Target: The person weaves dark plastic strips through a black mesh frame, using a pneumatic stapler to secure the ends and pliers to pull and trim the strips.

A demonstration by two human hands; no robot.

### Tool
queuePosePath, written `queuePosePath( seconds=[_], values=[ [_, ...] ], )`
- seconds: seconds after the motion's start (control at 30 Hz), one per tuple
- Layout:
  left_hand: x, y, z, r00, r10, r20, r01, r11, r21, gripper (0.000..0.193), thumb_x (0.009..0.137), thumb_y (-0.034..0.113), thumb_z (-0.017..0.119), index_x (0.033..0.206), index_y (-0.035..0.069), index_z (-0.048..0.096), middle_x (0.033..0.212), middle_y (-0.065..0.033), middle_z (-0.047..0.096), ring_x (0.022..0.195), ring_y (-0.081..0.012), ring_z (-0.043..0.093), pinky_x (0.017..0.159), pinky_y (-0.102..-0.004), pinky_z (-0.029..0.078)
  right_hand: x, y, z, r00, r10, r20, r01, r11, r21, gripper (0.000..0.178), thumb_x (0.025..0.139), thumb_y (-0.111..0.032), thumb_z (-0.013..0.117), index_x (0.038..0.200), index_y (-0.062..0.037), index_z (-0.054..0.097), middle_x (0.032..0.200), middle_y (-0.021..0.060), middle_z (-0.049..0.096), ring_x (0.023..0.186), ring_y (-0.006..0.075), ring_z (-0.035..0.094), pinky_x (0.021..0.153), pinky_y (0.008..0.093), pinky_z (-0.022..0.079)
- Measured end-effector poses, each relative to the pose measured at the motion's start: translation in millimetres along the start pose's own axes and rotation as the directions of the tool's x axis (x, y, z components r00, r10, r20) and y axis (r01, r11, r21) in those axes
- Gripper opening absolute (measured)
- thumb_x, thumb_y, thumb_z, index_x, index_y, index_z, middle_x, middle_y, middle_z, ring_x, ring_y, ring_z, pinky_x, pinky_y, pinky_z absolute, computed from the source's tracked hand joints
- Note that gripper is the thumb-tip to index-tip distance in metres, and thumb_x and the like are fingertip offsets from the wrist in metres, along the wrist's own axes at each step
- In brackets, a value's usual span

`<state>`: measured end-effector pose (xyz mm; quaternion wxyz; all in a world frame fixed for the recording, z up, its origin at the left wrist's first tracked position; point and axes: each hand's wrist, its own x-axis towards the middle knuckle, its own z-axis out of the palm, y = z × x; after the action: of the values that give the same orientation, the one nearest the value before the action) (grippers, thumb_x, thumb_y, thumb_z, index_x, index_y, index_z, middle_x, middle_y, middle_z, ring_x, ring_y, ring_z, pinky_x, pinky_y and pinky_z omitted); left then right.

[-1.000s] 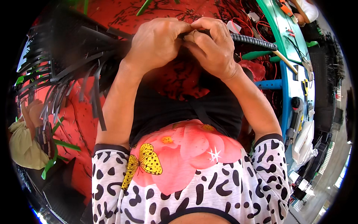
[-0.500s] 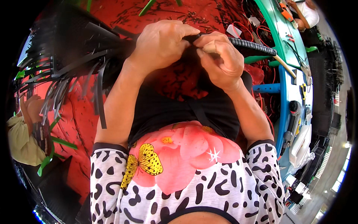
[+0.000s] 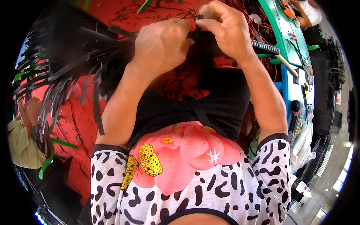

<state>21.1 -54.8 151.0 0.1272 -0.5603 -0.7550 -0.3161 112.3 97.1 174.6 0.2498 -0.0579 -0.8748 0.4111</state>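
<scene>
My left hand [image 3: 163, 47] is closed on a dark frame, with its thumb and forefinger near a flat black plastic strip [image 3: 197, 29]. Above and to the right, my right hand [image 3: 227, 32] pinches the upper part of that strip between thumb and fingers. Past my right wrist, a black strip-wrapped rod [image 3: 265, 47] sticks out to the right. Left of my hands spreads black woven work [image 3: 71, 48] with many loose strip ends [image 3: 75, 84] hanging down. My hands hide the part of the frame between them.
Black scraps litter the red floor [image 3: 116, 18]. A table [image 3: 287, 41] at right bears a wooden-handled hammer [image 3: 288, 66], a power tool [image 3: 295, 116] and other tools. One person [image 3: 310, 15] sits at the far right; another person's clothing [image 3: 22, 142] shows at left beside green chair legs [image 3: 63, 143].
My right hand has moved up and outward from beside my left hand, drawing the black strip upward. My left hand has stayed nearly in place.
</scene>
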Motion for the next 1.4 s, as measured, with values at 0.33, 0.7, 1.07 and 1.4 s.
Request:
queuePosePath(
  seconds=[0.33,0.7,1.07,1.4],
  values=[
    [1,-6,1,0.999,0.017,-0.048,-0.018,1.000,-0.023,0.024,0.066,0.012,0.074,0.085,0.006,0.061,0.079,-0.0096,0.063,0.070,-0.0300,0.061,0.059,-0.0371,0.048,45,7,3,0.895,0.145,0.422,-0.140,0.989,-0.043,0.013,0.071,0.000,0.067,0.081,0.0023,0.059,0.071,0.0080,0.060,0.070,0.0140,0.056,0.066,0.0305,0.045],
    [2,-8,1,0.997,0.066,-0.035,-0.068,0.996,-0.051,0.024,0.068,0.009,0.071,0.090,0.007,0.064,0.081,-0.0083,0.062,0.072,-0.0296,0.060,0.060,-0.0363,0.047,49,30,11,0.869,0.232,0.436,-0.261,0.965,0.008,0.014,0.070,-0.001,0.069,0.082,0.0013,0.062,0.071,0.0071,0.060,0.070,0.0149,0.056,0.065,0.0295,0.045],
    [6,-9,2,0.994,0.099,-0.052,-0.106,0.984,-0.142,0.022,0.069,0.004,0.069,0.091,0.002,0.064,0.087,-0.0091,0.063,0.080,-0.0275,0.062,0.068,-0.0314,0.048,-39,18,-59,0.978,-0.210,0.008,0.184,0.839,-0.513,0.031,0.078,-0.023,0.069,0.100,-0.0031,0.060,0.091,0.0081,0.062,0.084,0.0216,0.061,0.077,0.0310,0.047],
    [11,-19,0,0.991,-0.025,0.128,0.060,0.960,-0.273,0.020,0.075,-0.002,0.064,0.095,0.001,0.065,0.075,-0.0030,0.067,0.065,-0.0046,0.058,0.057,-0.0205,0.044,-44,16,15,0.851,-0.497,-0.169,0.266,0.686,-0.677,0.043,0.064,-0.024,0.075,0.101,-0.0083,0.059,0.096,0.0042,0.061,0.089,0.0222,0.057,0.083,0.0361,0.037]
  ],
)
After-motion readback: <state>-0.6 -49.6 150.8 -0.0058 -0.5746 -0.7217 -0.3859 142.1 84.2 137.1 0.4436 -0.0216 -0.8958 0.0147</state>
